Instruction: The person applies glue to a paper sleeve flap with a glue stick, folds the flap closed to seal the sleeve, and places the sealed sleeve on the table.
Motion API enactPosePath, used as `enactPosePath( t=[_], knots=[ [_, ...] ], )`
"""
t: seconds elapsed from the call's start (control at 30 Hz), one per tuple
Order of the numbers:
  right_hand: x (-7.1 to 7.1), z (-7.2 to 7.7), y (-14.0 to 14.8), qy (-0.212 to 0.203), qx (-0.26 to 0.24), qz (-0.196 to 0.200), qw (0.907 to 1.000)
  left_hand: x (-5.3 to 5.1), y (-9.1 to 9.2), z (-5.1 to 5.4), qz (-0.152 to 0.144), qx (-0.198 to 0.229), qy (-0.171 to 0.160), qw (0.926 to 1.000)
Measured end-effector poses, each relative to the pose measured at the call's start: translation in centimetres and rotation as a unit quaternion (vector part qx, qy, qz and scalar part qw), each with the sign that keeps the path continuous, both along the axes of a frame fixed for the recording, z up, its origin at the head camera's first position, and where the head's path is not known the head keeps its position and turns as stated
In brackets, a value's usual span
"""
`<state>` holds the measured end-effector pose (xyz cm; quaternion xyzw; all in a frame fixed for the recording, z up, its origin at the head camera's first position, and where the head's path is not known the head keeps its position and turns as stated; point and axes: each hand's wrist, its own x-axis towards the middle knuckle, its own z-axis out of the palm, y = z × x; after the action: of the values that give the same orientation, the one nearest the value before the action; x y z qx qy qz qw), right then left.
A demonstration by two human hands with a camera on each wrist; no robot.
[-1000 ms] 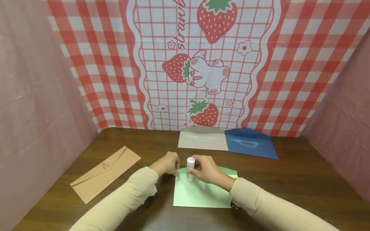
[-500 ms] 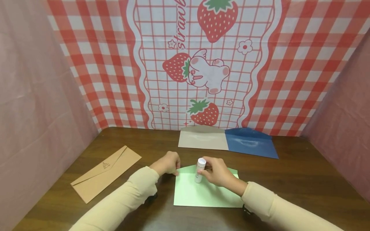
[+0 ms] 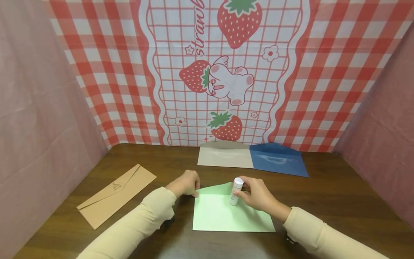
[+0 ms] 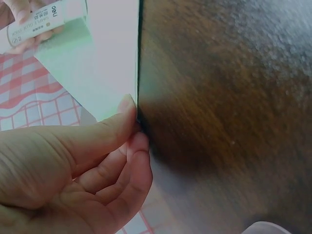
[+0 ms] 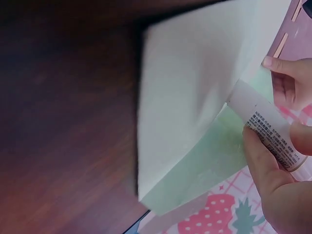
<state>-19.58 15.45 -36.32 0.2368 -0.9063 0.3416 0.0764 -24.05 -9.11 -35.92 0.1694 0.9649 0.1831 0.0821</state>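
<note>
A light green envelope (image 3: 223, 216) lies on the table with its flap folded out toward the back. My left hand (image 3: 185, 184) pinches the envelope's left edge near the flap fold; in the left wrist view the thumb (image 4: 124, 108) is on top and the other fingers curl at the edge. My right hand (image 3: 258, 194) grips a white glue stick (image 3: 237, 192), slightly tilted, its lower end at the envelope near the flap fold. Printed text shows on the glue stick (image 5: 265, 124) in the right wrist view.
A brown envelope (image 3: 116, 196) with its flap down lies at the left. Toward the back, a beige envelope (image 3: 224, 158) and a blue envelope (image 3: 279, 165) lie side by side, flaps out, with whitish marks. A checked strawberry cloth (image 3: 223, 118) hangs behind the table (image 3: 333, 201).
My right hand has slid the glue stick rightward along the flap fold of the green envelope, from near its left end to past the middle. The left hand has stayed at the left edge.
</note>
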Motion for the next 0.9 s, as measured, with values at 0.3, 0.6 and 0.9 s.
enactPosePath(
  t=[0.3,0.6,0.9],
  knots=[
    [0.1,0.3,1.1,0.003,0.004,-0.008,1.0,-0.1,-0.1,0.0,0.012,-0.004,-0.007,0.9999],
    [0.3,0.4,2.4,0.0,0.004,-0.008,1.0,0.0,0.1,0.0,-0.004,-0.005,-0.005,1.0],
    [0.5,0.2,3.8,0.015,0.008,-0.017,0.9997,0.3,0.2,0.0,-0.003,-0.006,-0.001,1.0]
  ],
)
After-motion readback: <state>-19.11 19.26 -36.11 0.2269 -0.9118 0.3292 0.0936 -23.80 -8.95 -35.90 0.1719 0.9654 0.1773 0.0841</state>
